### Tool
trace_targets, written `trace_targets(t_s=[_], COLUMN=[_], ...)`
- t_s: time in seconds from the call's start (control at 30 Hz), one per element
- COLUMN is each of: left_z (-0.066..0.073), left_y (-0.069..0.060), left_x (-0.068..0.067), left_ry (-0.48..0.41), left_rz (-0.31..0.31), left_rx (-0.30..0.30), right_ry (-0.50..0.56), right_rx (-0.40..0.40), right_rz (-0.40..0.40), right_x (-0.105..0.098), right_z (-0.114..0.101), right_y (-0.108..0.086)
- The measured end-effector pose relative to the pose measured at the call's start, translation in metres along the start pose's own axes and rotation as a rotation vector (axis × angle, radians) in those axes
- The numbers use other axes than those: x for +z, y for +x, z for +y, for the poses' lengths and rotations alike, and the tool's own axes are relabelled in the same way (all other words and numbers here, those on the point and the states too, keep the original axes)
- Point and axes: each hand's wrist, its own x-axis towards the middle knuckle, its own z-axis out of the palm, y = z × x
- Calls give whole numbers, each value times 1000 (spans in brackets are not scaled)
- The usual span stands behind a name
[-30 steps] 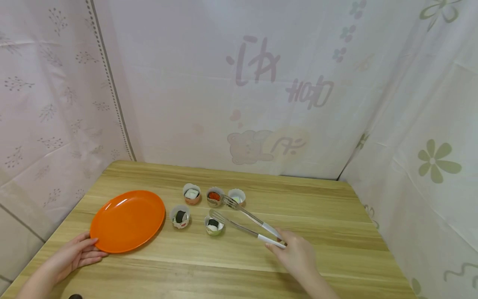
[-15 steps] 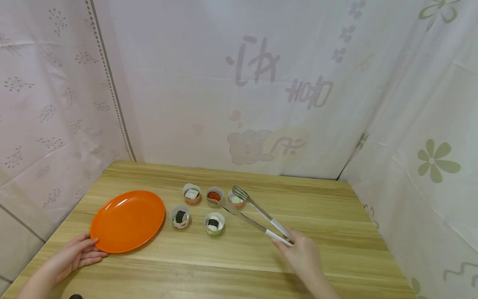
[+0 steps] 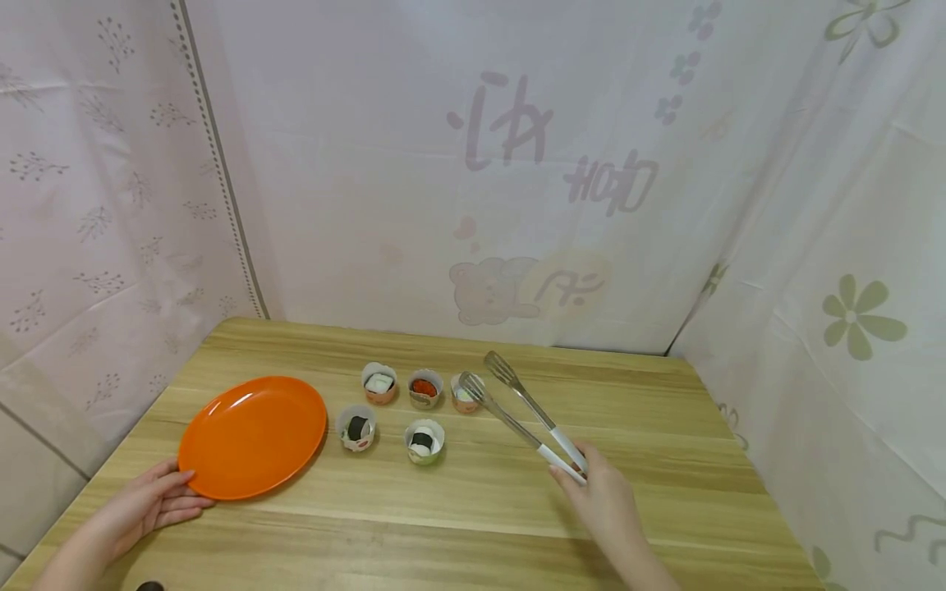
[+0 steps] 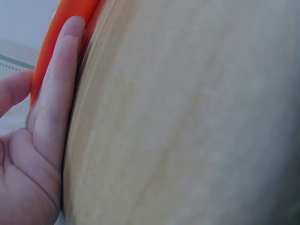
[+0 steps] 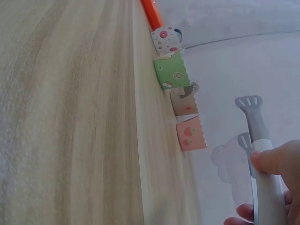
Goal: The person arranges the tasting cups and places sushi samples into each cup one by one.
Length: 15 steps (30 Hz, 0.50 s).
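My right hand (image 3: 602, 497) grips the white handles of metal tongs (image 3: 535, 447), whose slotted tips are spread apart with nothing between them. One tip overlaps the back right paper cup (image 3: 464, 405) in the head view, so part of that cup is hidden. My left hand (image 3: 158, 502) holds the near left rim of an orange plate (image 3: 254, 439), thumb on top and fingers underneath, as the left wrist view shows. Sushi pieces sit in the cups: a white one (image 3: 379, 383), a red-topped one (image 3: 424, 387), and two with dark bands (image 3: 359, 428), (image 3: 422, 441).
The wooden table (image 3: 414, 542) meets patterned curtains (image 3: 355, 205) at the back and sides. A small dark round object (image 3: 150, 586) shows at the bottom edge. In the right wrist view a green cup (image 5: 172, 71) stands among other printed cups.
My right hand has moved right, drawing the tongs from the red-topped and front right cups toward the back right cup. The left hand and plate have stayed put.
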Motion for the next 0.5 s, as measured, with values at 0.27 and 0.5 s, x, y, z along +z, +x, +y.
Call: trace_targets(t_s=[0.27,0.5], left_z=[0,0], left_y=[0,0], left_x=[0,-2], left_ry=[-1,-1], left_rz=[5,4], left_rx=[-5,-7], right_ry=[6,-22], right_rx=[29,64], right_rz=[-30,6], right_x=[-1,-4], right_z=[5,13], right_y=[1,2])
